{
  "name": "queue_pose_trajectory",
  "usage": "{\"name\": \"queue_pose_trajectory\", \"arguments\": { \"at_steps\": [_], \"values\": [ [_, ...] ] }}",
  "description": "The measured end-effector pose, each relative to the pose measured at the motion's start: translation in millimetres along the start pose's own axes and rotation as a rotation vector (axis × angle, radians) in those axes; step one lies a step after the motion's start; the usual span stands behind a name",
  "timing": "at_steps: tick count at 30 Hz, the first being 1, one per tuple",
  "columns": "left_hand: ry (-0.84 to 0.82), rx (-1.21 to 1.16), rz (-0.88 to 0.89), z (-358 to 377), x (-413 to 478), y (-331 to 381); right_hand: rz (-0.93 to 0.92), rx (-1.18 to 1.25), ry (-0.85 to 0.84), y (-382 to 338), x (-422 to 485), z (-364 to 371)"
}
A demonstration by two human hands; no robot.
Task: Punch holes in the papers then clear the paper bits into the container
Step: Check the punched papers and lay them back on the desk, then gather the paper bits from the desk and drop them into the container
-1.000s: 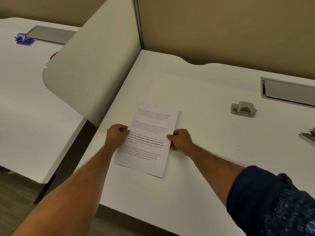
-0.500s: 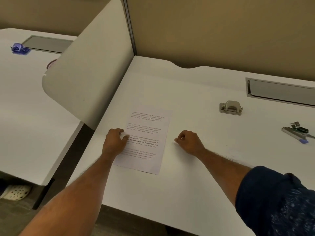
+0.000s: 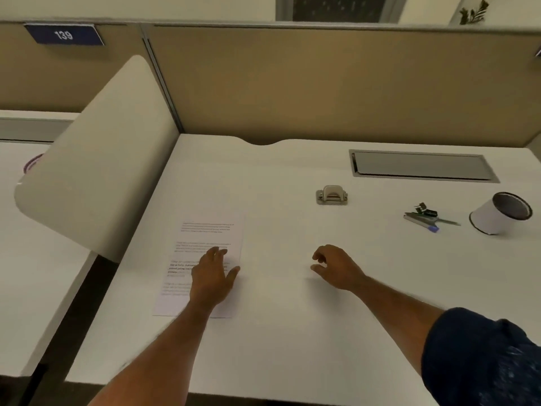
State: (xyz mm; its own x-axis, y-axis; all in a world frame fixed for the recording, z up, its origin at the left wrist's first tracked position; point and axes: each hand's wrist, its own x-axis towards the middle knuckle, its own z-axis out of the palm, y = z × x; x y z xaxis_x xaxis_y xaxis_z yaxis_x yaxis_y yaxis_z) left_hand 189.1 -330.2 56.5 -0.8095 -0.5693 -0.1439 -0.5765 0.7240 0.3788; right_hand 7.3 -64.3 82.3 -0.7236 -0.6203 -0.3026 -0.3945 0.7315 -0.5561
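A printed sheet of paper lies flat on the white desk, left of centre. My left hand rests palm down on the sheet's right half, fingers spread. My right hand hovers over bare desk to the right of the paper, fingers loosely curled, holding nothing. A small metal hole punch sits farther back, beyond my right hand. A white cup-shaped container with a dark inside stands tilted at the far right.
A stapler with keys and a pen lies between the punch and the container. A recessed grey cable tray is set in the desk's back. A curved white divider borders the left side; tan partition walls rise behind.
My right hand let go of the paper's right edge and moved right. My left hand slid from the left edge onto the sheet. The view tilted up, revealing the container.
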Motion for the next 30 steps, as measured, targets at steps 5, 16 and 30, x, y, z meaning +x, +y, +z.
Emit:
{"name": "queue_pose_trajectory", "arguments": {
  "at_steps": [5,16,30],
  "values": [
    [-0.052,0.057,0.121,22,-7,37,0.033,-0.004,0.082,47,-25,-25],
    [-0.24,0.174,0.328,91,-30,117,0.15,0.04,0.187,134,-71,-39],
    [-0.316,0.206,0.405,120,-44,152,0.382,0.771,-0.213,129,-93,-23]
  ]
}}
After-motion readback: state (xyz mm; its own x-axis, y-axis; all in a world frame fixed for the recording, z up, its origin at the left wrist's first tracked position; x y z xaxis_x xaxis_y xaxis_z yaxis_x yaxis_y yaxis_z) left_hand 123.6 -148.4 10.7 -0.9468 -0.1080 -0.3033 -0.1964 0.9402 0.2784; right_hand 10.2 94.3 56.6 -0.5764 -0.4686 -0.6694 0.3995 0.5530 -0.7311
